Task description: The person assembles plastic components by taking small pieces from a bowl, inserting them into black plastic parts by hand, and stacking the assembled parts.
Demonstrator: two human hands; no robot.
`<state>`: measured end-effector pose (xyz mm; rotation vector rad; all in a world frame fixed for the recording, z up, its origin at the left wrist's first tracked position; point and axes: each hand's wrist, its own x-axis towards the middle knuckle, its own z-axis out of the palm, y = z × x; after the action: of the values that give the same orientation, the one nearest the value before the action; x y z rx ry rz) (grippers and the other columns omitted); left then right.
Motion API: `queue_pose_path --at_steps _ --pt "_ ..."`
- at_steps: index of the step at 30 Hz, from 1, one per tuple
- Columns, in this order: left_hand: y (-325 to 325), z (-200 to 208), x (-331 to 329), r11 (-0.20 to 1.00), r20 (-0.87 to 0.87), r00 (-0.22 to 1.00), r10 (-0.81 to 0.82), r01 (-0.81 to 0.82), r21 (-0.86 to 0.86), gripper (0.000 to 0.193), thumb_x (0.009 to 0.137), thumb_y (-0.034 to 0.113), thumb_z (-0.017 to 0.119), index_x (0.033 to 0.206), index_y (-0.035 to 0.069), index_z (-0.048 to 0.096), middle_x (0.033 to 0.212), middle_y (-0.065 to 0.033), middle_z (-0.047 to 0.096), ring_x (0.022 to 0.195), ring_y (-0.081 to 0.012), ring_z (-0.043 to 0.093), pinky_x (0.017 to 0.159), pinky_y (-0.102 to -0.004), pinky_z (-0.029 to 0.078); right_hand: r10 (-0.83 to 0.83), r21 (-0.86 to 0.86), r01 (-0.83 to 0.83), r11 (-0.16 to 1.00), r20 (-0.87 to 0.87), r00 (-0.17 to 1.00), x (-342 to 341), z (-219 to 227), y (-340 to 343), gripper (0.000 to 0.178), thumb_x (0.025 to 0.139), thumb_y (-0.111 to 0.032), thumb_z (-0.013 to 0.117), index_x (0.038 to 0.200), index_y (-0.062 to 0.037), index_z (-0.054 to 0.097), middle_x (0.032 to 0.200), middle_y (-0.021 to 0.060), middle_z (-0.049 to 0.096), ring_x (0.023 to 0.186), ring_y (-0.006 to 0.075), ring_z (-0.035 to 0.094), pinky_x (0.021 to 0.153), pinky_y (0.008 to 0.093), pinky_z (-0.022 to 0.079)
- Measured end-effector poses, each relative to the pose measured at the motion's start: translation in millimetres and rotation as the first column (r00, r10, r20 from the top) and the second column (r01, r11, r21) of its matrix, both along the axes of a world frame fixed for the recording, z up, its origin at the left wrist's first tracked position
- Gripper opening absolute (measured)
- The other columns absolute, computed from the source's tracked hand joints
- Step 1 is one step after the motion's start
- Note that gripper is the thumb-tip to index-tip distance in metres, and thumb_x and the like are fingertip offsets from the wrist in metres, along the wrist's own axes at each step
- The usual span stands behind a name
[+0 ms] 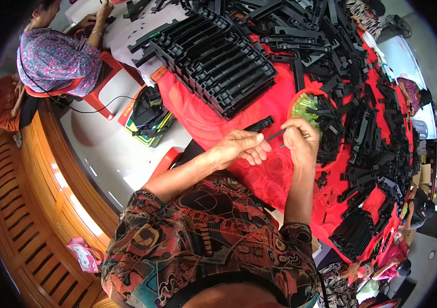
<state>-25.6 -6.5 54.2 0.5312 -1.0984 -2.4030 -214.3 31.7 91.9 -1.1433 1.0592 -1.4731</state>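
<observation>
Over the red cloth, my left hand (pixel 241 149) is closed, its thumb and fingers pinched together at one end of a thin black strip (pixel 276 135). My right hand (pixel 302 140) pinches the strip's other end, fingers curled. Just past my left fingers is a short black plastic part (pixel 259 124); whether it touches the hand I cannot tell. Beside my right hand stands a round orange-red bowl (pixel 296 97) with small green pieces (pixel 304 104) and small black pieces (pixel 330 121). The tips of my right fingers are partly hidden.
A stack of long black plastic parts (pixel 213 61) stands beyond my hands. Loose black parts (pixel 362 123) cover the table's right side. At the upper left a person (pixel 59 56) sits on a red chair (pixel 110 77). Below is a box with a black bag (pixel 149 115); a wooden bench (pixel 28 205) is left.
</observation>
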Motion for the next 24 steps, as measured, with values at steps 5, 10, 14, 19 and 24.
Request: queue_pose_path --at_steps 5,10,14,19,24 --pt "8.7 -12.7 4.0 0.954 -0.200 0.977 -0.073 0.126 0.271 0.028 0.089 0.028 0.055 0.091 0.000 0.060 0.071 -0.0040 0.056 0.063 -0.0117 0.051 0.056 -0.0240 0.041 0.127 -0.038 -0.131 0.991 -0.100 0.987 11.5 -12.8 4.0 0.009 0.079 -0.006 0.065 0.085 0.0004 0.063 0.073 -0.0013 0.053 0.057 0.0033 0.040 0.049 0.0170 0.029" --pt "19.2 -16.2 6.7 0.987 -0.046 0.992 0.121 -0.115 0.112 0.019 0.088 0.021 0.058 0.083 0.003 0.057 0.071 0.0001 0.055 0.062 -0.0078 0.050 0.056 -0.0212 0.041 -0.016 0.199 0.030 0.980 -0.070 0.997 25.1 -23.8 15.7 0.009 0.081 -0.010 0.065 0.086 -0.0019 0.063 0.069 -0.0058 0.052 0.056 0.0004 0.037 0.047 0.0167 0.027" --pt "26.8 -27.6 7.8 0.887 0.164 0.913 0.373 -0.299 -0.351 0.017 0.087 0.011 0.059 0.074 0.001 0.053 0.061 0.0008 0.047 0.056 -0.0061 0.042 0.050 -0.0235 0.037 -0.043 0.375 0.071 0.924 -0.081 0.996 32.8 -38.0 30.9 0.009 0.081 -0.009 0.065 0.084 -0.0014 0.062 0.066 -0.0069 0.050 0.057 0.0001 0.038 0.048 0.0166 0.028" --pt "30.9 -24.7 13.0 0.781 0.284 0.877 0.388 -0.149 -0.606 0.016 0.084 0.013 0.061 0.075 0.000 0.055 0.059 -0.0035 0.046 0.056 -0.0079 0.042 0.050 -0.0273 0.036 -0.033 0.304 0.098 0.948 -0.212 0.977 32.1 -42.9 38.1 0.010 0.079 -0.006 0.068 0.081 -0.0006 0.060 0.068 -0.0070 0.051 0.060 0.0004 0.039 0.052 0.0167 0.032" --pt "30.8 -28.0 15.0 0.750 0.306 0.864 0.400 -0.116 -0.652 0.016 0.081 0.012 0.062 0.075 -0.001 0.055 0.059 -0.0098 0.048 0.054 -0.0148 0.047 0.051 -0.0317 0.039 -0.055 0.294 0.123 0.948 -0.228 0.972 34.3 -52.3 33.3 0.009 0.077 -0.004 0.068 0.081 -0.0009 0.060 0.068 -0.0066 0.051 0.060 0.0010 0.040 0.052 0.0174 0.033"
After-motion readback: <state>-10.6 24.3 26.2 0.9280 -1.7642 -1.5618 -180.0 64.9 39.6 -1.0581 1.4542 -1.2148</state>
